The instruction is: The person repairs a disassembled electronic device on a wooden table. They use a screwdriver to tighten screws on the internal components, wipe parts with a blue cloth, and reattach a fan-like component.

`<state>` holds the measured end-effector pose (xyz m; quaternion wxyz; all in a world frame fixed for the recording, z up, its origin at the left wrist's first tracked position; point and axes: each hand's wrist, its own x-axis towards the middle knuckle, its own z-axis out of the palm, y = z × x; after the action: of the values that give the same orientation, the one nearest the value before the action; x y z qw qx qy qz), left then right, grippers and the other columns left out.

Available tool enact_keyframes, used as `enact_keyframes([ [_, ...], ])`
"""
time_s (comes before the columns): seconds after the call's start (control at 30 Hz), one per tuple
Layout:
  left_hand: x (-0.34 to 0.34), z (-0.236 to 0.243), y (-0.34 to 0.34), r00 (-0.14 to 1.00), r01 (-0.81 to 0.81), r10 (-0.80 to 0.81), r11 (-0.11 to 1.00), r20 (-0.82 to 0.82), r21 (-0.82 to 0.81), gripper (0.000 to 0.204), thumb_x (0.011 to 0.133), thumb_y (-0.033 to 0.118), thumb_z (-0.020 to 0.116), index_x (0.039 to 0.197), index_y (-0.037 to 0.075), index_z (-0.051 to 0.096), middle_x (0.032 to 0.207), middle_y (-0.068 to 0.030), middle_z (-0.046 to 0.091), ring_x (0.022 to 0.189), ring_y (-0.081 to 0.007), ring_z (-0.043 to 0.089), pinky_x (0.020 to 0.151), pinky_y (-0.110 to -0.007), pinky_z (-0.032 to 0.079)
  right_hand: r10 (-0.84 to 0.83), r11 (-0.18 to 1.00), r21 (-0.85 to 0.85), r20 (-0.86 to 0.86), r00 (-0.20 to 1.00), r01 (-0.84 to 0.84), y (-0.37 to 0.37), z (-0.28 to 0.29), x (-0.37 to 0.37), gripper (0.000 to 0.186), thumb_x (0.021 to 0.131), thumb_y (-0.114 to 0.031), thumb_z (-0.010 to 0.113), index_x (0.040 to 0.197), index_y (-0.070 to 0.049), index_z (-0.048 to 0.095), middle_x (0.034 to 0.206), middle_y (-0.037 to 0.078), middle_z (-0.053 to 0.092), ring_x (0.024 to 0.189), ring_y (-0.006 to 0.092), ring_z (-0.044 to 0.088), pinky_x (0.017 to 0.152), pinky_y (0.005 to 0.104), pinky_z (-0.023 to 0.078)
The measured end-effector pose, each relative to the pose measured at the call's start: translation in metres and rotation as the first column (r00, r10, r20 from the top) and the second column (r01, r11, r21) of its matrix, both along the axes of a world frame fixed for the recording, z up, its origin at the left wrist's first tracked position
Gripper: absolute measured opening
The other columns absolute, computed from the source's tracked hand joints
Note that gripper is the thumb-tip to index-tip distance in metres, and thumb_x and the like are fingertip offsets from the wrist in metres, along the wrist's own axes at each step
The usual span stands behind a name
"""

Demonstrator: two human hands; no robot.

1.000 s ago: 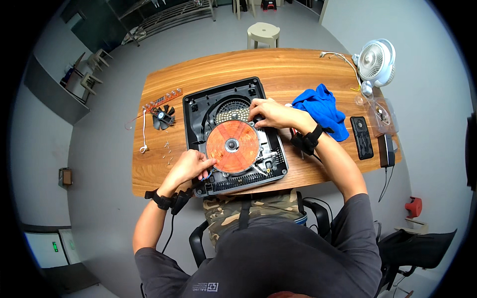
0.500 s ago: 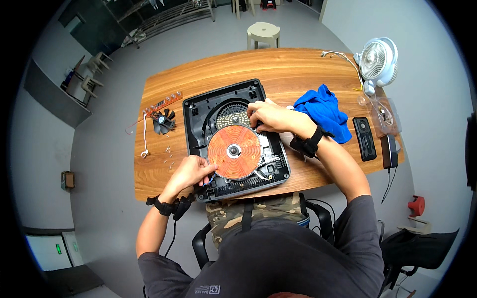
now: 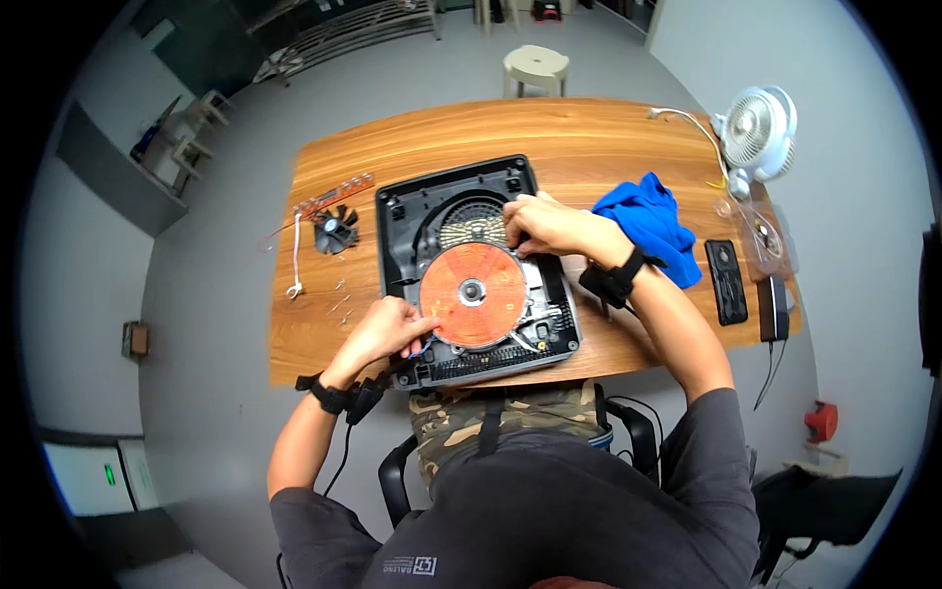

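Note:
A round, copper-coloured induction coil [image 3: 496, 319] with a small dark hub lies inside the open black lower housing [image 3: 394, 240] of an induction cooker. My left hand [image 3: 383, 329] grips the coil's lower-left rim, thumb on top and other fingers partly hidden under the edge, beside a thin blue wire. At the upper-right rim my right hand [image 3: 551, 226] is closed, its curled fingertips on the coil's edge and partly out of sight. Behind the coil, a round vent grille [image 3: 469, 231] shows in the housing. White leads [image 3: 525, 341] run from the coil's lower right.
Left of the housing are a small black fan [image 3: 336, 231], an orange circuit strip [image 3: 336, 194], a white cable [image 3: 296, 257] and several loose screws [image 3: 340, 300]. To the right lie a blue cloth [image 3: 648, 226], a black case [image 3: 726, 282], a power adapter [image 3: 772, 308] and a white desk fan [image 3: 756, 130].
The whole view has shifted slightly, so the table and housing sit a little further right. Both hands stay at the same places on the coil's rim.

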<state>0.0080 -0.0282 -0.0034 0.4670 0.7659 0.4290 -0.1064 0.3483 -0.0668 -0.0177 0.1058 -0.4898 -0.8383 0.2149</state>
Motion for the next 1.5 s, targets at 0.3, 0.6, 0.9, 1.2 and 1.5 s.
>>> enact_keyframes([
  [0.3,-0.003,-0.001,0.001,0.999,-0.007,0.006,1.000,0.039,0.015,0.045,0.095,0.040,0.071,0.074,0.000,0.074,0.061,-0.0051,0.071,0.050,-0.0108,0.065,0.051,-0.027,0.052,-0.038,0.997,0.075,0.019,0.999,0.036,-0.006,-0.002,0.003,0.023,0.081,-0.017,0.080,0.103,-0.011,0.075,0.115,0.007,0.064,0.120,0.0282,0.056,0.097,0.0449,0.041],
  [0.6,-0.013,-0.007,-0.001,0.994,0.009,-0.023,0.992,0.109,0.125,0.046,0.096,0.038,0.070,0.070,0.001,0.072,0.060,-0.0065,0.070,0.052,-0.0123,0.066,0.053,-0.030,0.052,-0.431,0.902,-0.002,-0.088,0.898,0.433,-0.049,0.042,-0.001,0.031,0.093,-0.012,0.069,0.121,-0.002,0.066,0.107,0.019,0.063,0.101,0.0364,0.065,0.089,0.0417,0.052],
  [0.9,-0.065,-0.020,0.021,0.870,-0.324,0.257,0.941,0.422,0.096,0.024,0.098,0.025,0.069,0.092,0.001,0.071,0.070,-0.0056,0.072,0.057,-0.0103,0.067,0.053,-0.027,0.053,-0.617,0.776,0.227,0.081,0.783,0.588,-0.086,-0.028,0.033,0.035,0.093,-0.024,0.070,0.119,-0.006,0.054,0.111,0.024,0.055,0.089,0.0473,0.065,0.073,0.0516,0.055],
  [1.2,-0.145,-0.045,0.066,0.889,-0.416,0.273,0.817,0.369,0.399,0.014,0.087,0.013,0.074,0.094,0.000,0.073,0.081,-0.0106,0.074,0.075,-0.0181,0.072,0.070,-0.033,0.056,-0.725,0.642,0.370,0.008,0.689,0.671,-0.079,-0.059,0.031,0.042,0.091,-0.014,0.071,0.123,0.000,0.047,0.110,0.031,0.053,0.085,0.0529,0.063,0.068,0.0555,0.054],
  [1.5,-0.127,-0.070,0.072,0.929,-0.344,0.154,0.693,0.336,0.634,0.018,0.082,0.015,0.080,0.094,0.003,0.074,0.094,-0.0154,0.068,0.091,-0.0307,0.067,0.083,-0.041,0.054,-0.766,0.619,0.347,0.071,0.639,0.704,-0.070,-0.076,0.038,0.046,0.088,-0.014,0.071,0.122,0.000,0.044,0.109,0.031,0.051,0.081,0.0526,0.064,0.066,0.0556,0.056],
])
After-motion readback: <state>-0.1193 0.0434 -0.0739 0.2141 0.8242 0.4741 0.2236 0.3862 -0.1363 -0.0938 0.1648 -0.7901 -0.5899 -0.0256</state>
